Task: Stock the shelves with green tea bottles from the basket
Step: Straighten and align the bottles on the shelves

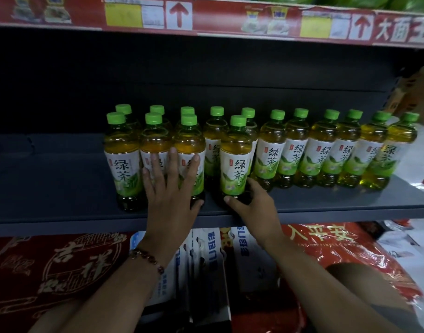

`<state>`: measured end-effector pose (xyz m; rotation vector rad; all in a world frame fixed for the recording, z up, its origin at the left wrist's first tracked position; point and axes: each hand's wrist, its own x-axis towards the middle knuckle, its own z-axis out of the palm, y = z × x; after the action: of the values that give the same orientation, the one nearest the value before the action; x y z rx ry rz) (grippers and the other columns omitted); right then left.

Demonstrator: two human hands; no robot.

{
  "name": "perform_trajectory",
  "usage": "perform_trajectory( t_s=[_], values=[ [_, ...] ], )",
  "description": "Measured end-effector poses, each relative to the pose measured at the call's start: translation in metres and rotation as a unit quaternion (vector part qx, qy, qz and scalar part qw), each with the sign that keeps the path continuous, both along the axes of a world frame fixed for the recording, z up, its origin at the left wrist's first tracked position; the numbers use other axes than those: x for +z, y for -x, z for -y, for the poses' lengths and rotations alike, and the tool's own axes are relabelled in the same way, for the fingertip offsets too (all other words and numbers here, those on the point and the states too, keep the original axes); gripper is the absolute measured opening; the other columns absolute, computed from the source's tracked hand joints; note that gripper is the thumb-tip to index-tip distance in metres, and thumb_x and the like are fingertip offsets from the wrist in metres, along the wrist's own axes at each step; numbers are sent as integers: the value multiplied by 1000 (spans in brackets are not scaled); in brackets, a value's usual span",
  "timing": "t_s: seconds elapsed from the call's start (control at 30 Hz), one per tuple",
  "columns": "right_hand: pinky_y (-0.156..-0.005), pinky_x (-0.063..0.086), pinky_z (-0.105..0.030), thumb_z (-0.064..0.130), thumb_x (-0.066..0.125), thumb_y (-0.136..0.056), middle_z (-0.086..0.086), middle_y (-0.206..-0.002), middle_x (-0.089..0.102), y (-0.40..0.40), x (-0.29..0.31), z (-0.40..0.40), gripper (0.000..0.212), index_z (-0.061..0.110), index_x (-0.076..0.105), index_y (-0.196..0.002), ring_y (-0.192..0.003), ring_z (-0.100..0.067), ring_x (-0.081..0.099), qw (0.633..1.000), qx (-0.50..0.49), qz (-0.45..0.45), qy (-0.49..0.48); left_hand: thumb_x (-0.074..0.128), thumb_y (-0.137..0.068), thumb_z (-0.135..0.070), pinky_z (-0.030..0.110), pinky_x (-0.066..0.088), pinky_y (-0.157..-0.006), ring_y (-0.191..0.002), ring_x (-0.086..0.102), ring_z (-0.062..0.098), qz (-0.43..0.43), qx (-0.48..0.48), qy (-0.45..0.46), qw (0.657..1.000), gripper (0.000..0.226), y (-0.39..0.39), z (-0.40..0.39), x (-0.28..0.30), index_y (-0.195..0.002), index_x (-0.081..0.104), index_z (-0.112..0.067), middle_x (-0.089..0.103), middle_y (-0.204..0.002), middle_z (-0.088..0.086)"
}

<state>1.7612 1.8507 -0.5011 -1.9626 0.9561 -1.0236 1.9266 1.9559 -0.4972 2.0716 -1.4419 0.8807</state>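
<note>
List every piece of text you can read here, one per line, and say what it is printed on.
"绿茶": white-and-green labels of the green tea bottles on the dark shelf.
"大面王": red strip on the upper shelf edge, beside a red up arrow.
Price tags on that strip: too blurred to read.
Red packaging and boxes below the shelf: large characters, upside down or blurred, not reliably readable.
</note>
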Motion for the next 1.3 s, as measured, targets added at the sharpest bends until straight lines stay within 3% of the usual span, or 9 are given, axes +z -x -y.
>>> perform_trajectory(
  t_s=[0.33,0.5,0.63,0.7,0.8,0.9,1.0,1.1,1.3],
  values=[
    [-102,47,-25,26,75,-87,13,-131,63,-16,-3,-9,57,27,53,-139,-123,-2,54,998,62,3,32,69,-80,-53,67,10,-117,-148,-2,50,-28,-12,15,999,99,12,1,2,-158,16,-22,1,-163,25],
    [-96,40,-10,21,75,-86,11,-138,57,-9,12,-5,71,26,42,-149,-126,-2,51,993,107,-45,29,69,-84,-49,64,7,-119,-150,-4,46,-23,-40,18,999,95,26,6,11,-159,16,-24,-2,-164,21],
    [-86,49,-12,19,71,-89,23,-121,58,17,67,9,62,23,44,-145,-102,4,60,996,59,-13,58,66,-84,-52,65,9,-118,-149,-1,48,9,-45,22,999,94,32,19,28,-158,15,-27,1,-164,23],
    [-81,53,-20,24,68,-92,20,-126,55,22,100,22,63,24,39,-149,-91,1,63,995,6,6,102,71,-80,-53,65,8,-117,-148,1,50,32,-41,22,998,97,33,26,36,-158,18,-27,4,-163,25],
    [-93,44,-24,30,68,-92,-1,-149,47,8,135,44,74,17,30,-154,-120,-17,57,988,3,-51,144,74,-77,-53,66,6,-115,-147,1,52,44,-31,12,998,100,34,33,38,-157,20,-27,5,-163,26],
    [-90,51,-33,39,67,-92,-7,-137,56,-17,143,64,74,13,30,-151,-120,-24,59,985,23,-124,121,76,-76,-52,66,4,-116,-148,0,51,43,-29,8,999,102,33,35,35,-157,20,-25,7,-163,24],
    [-87,53,-37,43,60,-95,-12,-126,64,-27,142,73,61,13,40,-145,-110,-30,64,969,-42,-184,158,76,-77,-50,66,4,-117,-148,-2,49,44,-35,3,998,103,33,36,33,-157,16,-25,11,-164,20],
    [-83,53,-36,35,60,-96,-10,-115,69,-20,146,71,43,13,54,-132,-104,-28,65,962,-49,-175,206,76,-78,-48,66,4,-118,-149,-3,49,35,-38,0,999,105,33,35,33,-157,11,-26,10,-164,19],
    [-79,53,-33,33,64,-94,-6,-104,69,17,151,62,33,17,61,-123,-91,-22,66,957,1,-176,230,77,-78,-47,64,4,-118,-148,-3,49,27,-43,-1,999,106,33,36,32,-157,11,-26,10,-164,20]
  ],
)
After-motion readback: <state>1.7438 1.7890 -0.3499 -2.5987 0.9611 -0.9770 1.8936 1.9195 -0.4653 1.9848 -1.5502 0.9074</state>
